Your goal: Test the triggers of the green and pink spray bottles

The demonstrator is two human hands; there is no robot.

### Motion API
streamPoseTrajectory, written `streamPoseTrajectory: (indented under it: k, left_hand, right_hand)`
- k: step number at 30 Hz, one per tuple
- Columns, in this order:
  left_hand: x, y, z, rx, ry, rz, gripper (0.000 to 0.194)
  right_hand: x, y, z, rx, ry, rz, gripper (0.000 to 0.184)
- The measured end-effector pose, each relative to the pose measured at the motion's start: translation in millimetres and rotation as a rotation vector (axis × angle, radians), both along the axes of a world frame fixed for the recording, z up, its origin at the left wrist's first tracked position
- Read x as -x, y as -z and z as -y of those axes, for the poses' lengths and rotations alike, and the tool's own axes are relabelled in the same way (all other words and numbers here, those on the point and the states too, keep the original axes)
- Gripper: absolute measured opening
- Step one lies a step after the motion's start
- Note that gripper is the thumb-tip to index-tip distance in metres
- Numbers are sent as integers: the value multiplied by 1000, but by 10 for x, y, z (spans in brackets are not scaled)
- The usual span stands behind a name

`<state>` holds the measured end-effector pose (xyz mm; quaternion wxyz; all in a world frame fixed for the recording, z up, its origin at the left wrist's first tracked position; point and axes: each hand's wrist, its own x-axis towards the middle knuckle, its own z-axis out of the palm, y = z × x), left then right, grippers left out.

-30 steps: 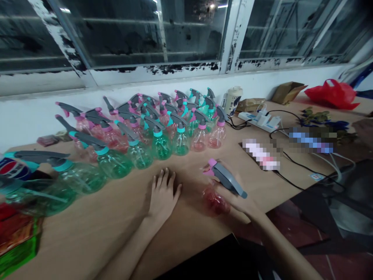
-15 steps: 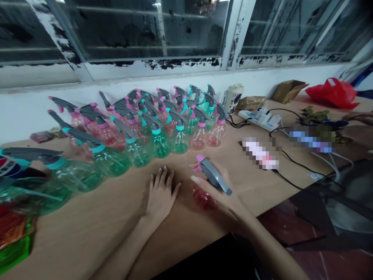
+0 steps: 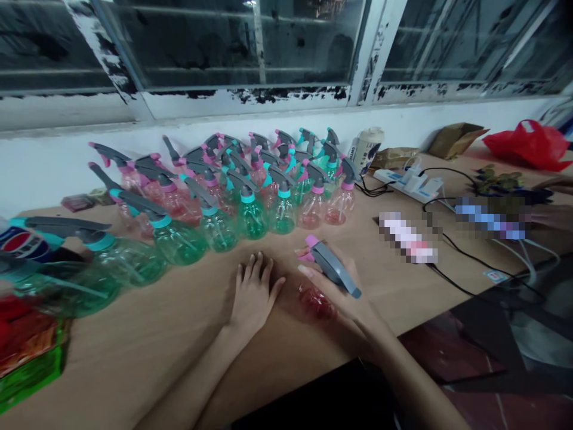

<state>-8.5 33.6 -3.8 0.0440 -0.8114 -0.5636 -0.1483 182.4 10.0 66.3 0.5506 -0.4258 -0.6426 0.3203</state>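
Note:
My right hand [image 3: 344, 298] grips a pink see-through spray bottle [image 3: 316, 301] with a grey trigger head [image 3: 333, 272] and pink nozzle, holding it just above the wooden table [image 3: 134, 352] near its front edge. My left hand [image 3: 253, 292] lies flat on the table, palm down, fingers stretched out, a little left of the bottle and holding nothing. Behind both hands stand several rows of green and pink spray bottles [image 3: 250, 209] with grey triggers, running from the far middle to the near left.
A white power strip [image 3: 407, 182] with black cables lies at the right. A white cup [image 3: 367, 146], brown bags [image 3: 454, 137] and a red plastic bag [image 3: 530, 143] sit at the back right. Green and red packets [image 3: 27, 358] lie at the near left. Windows line the wall.
My right hand has carried the pink bottle a little to the left, closer to my left hand. My left hand has stayed flat on the table.

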Motion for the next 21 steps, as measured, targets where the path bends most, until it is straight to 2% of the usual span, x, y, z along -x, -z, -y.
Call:
streamPoseTrajectory:
  k: [5,12,17,21]
  left_hand:
    - [-12,-18,6,8,-5,-28,48]
    - [-14,-14,11,13,-6,-9,49]
    - [-12,-9,6,16,-4,-27,49]
    - [-12,-26,11,1,-2,-53,49]
  right_hand:
    - [-14,2,5,3,10,-18,37]
    - [-10,44,32,41,-19,-21,18]
    - [-13,-38,3,11,-1,43,12]
    - [-22,-82,-31,-21,-75,160,19]
